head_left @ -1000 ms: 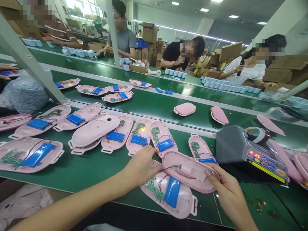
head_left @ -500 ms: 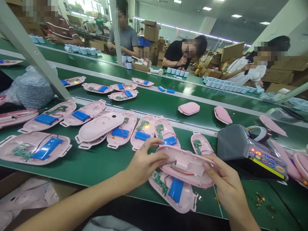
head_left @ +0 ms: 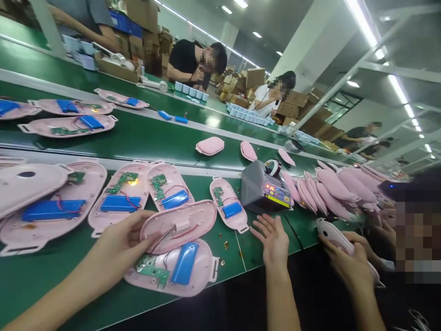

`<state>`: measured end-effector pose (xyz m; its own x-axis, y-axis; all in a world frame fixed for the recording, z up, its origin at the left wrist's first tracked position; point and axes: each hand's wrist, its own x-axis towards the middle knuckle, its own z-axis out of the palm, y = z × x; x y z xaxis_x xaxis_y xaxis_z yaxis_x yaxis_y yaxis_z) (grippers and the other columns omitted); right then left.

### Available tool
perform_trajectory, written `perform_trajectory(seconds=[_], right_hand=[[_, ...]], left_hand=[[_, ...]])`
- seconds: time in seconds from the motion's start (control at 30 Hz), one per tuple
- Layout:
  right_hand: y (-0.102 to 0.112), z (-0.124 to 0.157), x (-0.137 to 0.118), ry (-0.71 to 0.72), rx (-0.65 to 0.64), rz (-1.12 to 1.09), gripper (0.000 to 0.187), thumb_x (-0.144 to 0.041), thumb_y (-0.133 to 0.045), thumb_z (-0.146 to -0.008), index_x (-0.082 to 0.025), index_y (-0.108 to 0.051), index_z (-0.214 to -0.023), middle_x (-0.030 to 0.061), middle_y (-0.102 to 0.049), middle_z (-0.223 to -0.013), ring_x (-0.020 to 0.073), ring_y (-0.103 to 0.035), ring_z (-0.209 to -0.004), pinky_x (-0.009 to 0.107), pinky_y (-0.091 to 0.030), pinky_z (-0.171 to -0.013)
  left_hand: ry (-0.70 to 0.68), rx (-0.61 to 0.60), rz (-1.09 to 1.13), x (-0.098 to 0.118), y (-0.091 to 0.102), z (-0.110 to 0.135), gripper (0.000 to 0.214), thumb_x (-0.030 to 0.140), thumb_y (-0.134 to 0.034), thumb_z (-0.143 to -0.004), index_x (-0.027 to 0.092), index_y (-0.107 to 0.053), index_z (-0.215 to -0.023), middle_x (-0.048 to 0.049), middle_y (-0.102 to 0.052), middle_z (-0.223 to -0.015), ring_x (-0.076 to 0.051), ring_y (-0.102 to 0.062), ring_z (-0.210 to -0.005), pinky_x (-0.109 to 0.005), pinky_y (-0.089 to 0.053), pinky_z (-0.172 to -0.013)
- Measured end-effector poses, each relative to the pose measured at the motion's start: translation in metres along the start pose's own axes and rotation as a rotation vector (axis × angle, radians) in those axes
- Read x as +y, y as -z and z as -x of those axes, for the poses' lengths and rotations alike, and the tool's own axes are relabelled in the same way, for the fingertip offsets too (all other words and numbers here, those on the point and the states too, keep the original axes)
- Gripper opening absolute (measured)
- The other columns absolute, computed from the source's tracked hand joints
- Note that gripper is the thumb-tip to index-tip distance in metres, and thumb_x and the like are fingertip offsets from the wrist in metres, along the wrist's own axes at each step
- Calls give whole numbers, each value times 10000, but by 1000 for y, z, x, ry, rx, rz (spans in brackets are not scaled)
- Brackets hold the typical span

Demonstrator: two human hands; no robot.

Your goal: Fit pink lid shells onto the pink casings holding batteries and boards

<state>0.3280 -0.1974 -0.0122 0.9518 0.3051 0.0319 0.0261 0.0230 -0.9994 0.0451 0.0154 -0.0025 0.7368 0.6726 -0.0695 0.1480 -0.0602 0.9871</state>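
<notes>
A green conveyor belt (head_left: 230,262) crosses the view, crowded with open pink plastic shells, one cut off at the left edge; a co-worker's blurred head (head_left: 418,239) blocks the right edge, and that person's hands (head_left: 344,262) grip another shell. The person's left hand (head_left: 120,241) has its fingers closed on the rim of a pink shell lid (head_left: 179,225), which sits tilted over a lower shell (head_left: 206,271) — blue battery (head_left: 184,263), green circuit board (head_left: 149,270), a thin red wire (head_left: 161,241) running between the halves. The right hand (head_left: 272,241), fingers spread wide and empty, is near a tape dispenser (head_left: 265,188).
</notes>
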Motion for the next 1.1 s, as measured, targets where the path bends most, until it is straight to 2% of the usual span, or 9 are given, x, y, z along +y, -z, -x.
perform_trajectory(seconds=[0.17, 0.37, 0.43, 0.57, 0.67, 0.77, 0.93, 1.0, 1.1], right_hand=[[2, -26, -4, -24, 55, 27, 627, -697, -705, -690, -130, -558, -913, 106, -656, -903, 188, -658, -769, 344, -601, -709], [4, 17, -18, 107, 53, 34, 470, -550, -775, -713, -170, -541, -860, 30, -599, -864, 118, -596, -732, 235, -582, -649], [-19, 36, -39, 303, -177, 152, 315, -467, -681, -868, -172, -571, -860, 57, -600, -961, 156, -612, -904, 269, -588, -748], [-101, 62, -81, 802, -935, 686, 214, -293, -465, -1017, -184, -609, -901, 88, -518, -1286, 213, -529, -1179, 350, -513, -939], [-151, 65, -85, 946, -1223, 937, 222, -227, -403, -1022, -192, -597, -923, 71, -465, -1343, 219, -518, -1159, 371, -514, -885], [-169, 62, -70, 1059, -1248, 1025, 194, -212, -418, -1011, -209, -608, -976, 67, -480, -1310, 222, -529, -1100, 377, -505, -848], [-172, 60, -52, 1290, -1089, 999, 113, -168, -511, -949, -159, -580, -860, 78, -550, -1121, 214, -535, -982, 331, -470, -735], [-173, 59, -53, 1252, -1063, 971, 93, -163, -583, -906, -163, -575, -813, 57, -566, -1051, 194, -539, -932, 306, -450, -692], [-172, 54, -63, 1087, -1170, 944, 125, -186, -582, -925, -174, -580, -800, 33, -578, -1032, 164, -555, -902, 286, -446, -695]], left_hand=[[92, -18, 65, 7, 0, 1, 491, 486, -765, -752, 232, -606, -1141, -32, -761, -826, -275, -749, -736, -341, -633, -614], [193, 4, 209, 21, -1, 3, 455, 321, -796, -687, 192, -584, -1068, -31, -760, -847, -234, -746, -727, -291, -606, -598], [206, -1, 244, 21, -1, 2, 433, 271, -778, -686, 177, -584, -1062, -33, -753, -840, -221, -740, -720, -286, -593, -590], [182, 12, 266, 18, -1, 3, 402, 180, -749, -687, 154, -593, -1056, -8, -723, -754, -186, -714, -692, -253, -556, -579], [161, 12, 324, 13, -1, 4, 362, 141, -733, -693, 151, -605, -1032, 14, -694, -713, -163, -694, -661, -235, -534, -576], [132, -16, 344, 5, -2, 4, 305, 105, -691, -711, 150, -621, -1005, 8, -690, -727, -160, -697, -676, -218, -509, -571], [99, -21, 285, -3, -1, 2, 307, 74, -625, -717, 146, -618, -1015, -11, -697, -740, -183, -701, -661, -221, -486, -533], [94, -27, 244, -4, 0, 2, 310, 85, -623, -716, 147, -623, -1019, -24, -709, -752, -204, -711, -678, -229, -488, -529], [108, -52, 227, -5, 0, 2, 313, 118, -638, -716, 151, -644, -1027, -47, -737, -795, -242, -731, -727, -252, -506, -544]])
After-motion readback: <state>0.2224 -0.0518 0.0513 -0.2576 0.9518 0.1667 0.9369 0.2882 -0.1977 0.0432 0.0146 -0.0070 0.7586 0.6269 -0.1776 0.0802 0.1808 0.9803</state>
